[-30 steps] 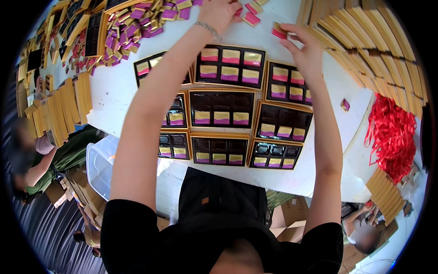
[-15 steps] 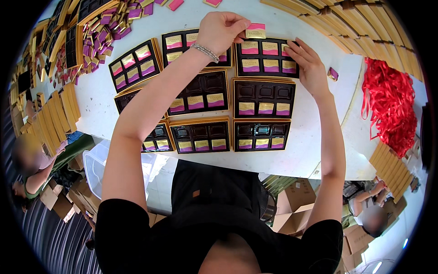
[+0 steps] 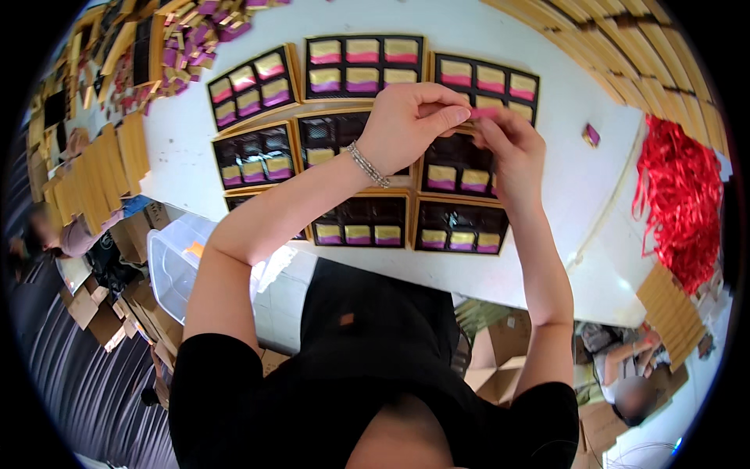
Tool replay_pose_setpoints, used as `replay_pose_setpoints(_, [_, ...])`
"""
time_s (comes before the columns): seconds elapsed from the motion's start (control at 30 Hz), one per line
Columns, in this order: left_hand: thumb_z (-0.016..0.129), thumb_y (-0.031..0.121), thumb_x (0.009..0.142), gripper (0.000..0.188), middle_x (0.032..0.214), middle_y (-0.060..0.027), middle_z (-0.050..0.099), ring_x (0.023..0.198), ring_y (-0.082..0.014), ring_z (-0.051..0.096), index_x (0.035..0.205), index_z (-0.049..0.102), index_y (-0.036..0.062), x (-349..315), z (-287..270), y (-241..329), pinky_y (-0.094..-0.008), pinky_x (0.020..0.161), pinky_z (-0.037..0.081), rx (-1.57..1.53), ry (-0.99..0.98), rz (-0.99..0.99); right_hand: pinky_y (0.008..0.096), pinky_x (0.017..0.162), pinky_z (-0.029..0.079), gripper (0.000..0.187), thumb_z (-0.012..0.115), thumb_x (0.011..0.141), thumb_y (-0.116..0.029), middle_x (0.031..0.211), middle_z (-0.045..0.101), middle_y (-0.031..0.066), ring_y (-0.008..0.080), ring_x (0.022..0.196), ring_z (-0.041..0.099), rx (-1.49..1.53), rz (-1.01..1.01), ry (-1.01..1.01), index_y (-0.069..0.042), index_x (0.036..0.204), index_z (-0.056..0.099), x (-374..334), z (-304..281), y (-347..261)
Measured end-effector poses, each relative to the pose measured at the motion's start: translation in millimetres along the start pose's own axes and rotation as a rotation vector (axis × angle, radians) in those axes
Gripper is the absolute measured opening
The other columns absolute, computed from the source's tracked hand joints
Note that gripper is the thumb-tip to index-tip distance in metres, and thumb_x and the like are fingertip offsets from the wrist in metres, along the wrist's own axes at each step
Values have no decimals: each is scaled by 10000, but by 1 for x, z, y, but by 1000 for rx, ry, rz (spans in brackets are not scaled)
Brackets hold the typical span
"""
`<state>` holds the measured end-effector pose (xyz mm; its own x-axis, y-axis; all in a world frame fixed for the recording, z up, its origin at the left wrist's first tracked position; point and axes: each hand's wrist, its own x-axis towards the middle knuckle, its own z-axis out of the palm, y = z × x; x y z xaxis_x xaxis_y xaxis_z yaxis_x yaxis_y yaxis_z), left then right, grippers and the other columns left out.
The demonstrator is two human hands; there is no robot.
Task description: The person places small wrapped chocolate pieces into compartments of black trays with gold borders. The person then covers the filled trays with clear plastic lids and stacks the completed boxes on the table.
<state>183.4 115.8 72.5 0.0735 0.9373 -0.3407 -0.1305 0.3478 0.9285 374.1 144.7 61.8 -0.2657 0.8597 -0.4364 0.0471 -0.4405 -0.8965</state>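
at far left, loose pieces [image 3: 183, 59] lie heaped. the back-left tray [image 3: 294, 72] looks done, 6 pieces in; the middle-left tray [image 3: 251, 144] has 3, its upper row bare. at centre, the back-middle tray [image 3: 332, 97] also holds 6; the front-middle tray [image 3: 358, 209] has 3 slots left. the left hand [image 3: 418, 117] and right hand [image 3: 519, 152] pinch a pink piece [image 3: 484, 113] between them, above the back-right tray [image 3: 507, 83], which shows at least 5. the front-right tray [image 3: 461, 215] has 3 left.
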Motion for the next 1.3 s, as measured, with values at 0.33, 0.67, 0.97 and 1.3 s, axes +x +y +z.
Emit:
replay_pose_setpoints(0.33, [708, 176, 801, 168, 869, -152, 699, 833, -360, 658, 919, 712, 57, 137, -177, -1, -442, 771, 518, 1451, 641, 480, 361, 735, 506, 102, 594, 866, 19, 931, 647, 114, 295, 843, 640, -699, -377, 1, -17, 957, 626, 17, 4, -1])
replay_pose_setpoints(0.67, [610, 87, 884, 276, 881, -71, 689, 788, -122, 647, 1142, 655, 1, 115, -147, -6, -270, 692, 516, 272, 322, 120, 395, 850, 506, 326, 704, 739, 5, 1101, 598, 108, 310, 1048, 568, -1046, -639, -223, -26, 1057, 637, -14, 15, 5])
replay_pose_setpoints(0.97, [670, 95, 919, 183, 985, -61, 705, 906, -131, 690, 1078, 641, 9, 5, -6, 6, -264, 779, 596, -7, -31, 27, 266, 744, 539, 234, 669, 895, -38, 1003, 662, 85, 140, 862, 646, -32, -136, -40, 9, 1120, 628, -19, 12, 0])
replay_pose_setpoints(1.3, [788, 242, 720, 345, 955, -41, 615, 934, -225, 606, 1014, 675, 102, -24, 7, -43, -343, 790, 528, 1140, -69, 547, 343, 730, 529, 189, 654, 848, -8, 938, 670, 119, 260, 789, 659, -785, -297, 28, -32, 1031, 697, -19, -25, 18])
